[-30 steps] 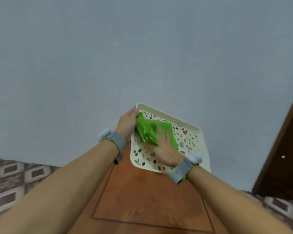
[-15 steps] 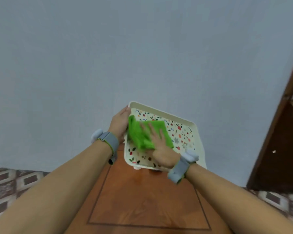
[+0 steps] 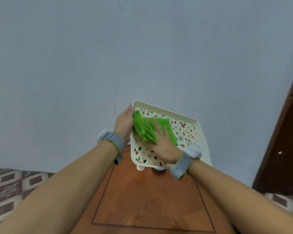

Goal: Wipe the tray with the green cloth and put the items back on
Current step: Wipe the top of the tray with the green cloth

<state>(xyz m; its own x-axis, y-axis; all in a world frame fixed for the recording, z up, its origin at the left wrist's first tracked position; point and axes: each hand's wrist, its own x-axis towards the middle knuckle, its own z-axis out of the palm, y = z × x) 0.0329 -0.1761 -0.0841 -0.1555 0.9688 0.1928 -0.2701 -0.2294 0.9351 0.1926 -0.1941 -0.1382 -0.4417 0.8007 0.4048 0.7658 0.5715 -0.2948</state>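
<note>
Tray [image 3: 195, 123] is lifted and tilted up off the wooden tabletop [image 3: 149, 198], patterned face turned toward the person, probably so the whole inside is reachable for wiping. Left hand [image 3: 123, 123] clamps the tray's left rim, fingers closed around the edge with most of them hidden behind it; this hand carries and steadies the tray against the wiping push. Right hand [image 3: 166, 146] lies flat on the green cloth [image 3: 145, 128], fingers spread open and pressing, not pinching, so the palm spreads pressure over the bunched fabric. Cloth sits on the upper-left part of the tray face, touching the left rim next to the left hand; the lower and right floral areas are uncovered.

Two small items stand on the tabletop just under the tray's lower edge: a white piece [image 3: 140, 168] and a dark round thing [image 3: 159, 170], both mostly hidden, kind unclear. Likely these are the things taken off so the tray could be cleaned.

Judgement: wipe step is in progress, putting items back is not yet begun. Risk: the tilted tray's lower edge hangs close over those items and could knock them.
</note>
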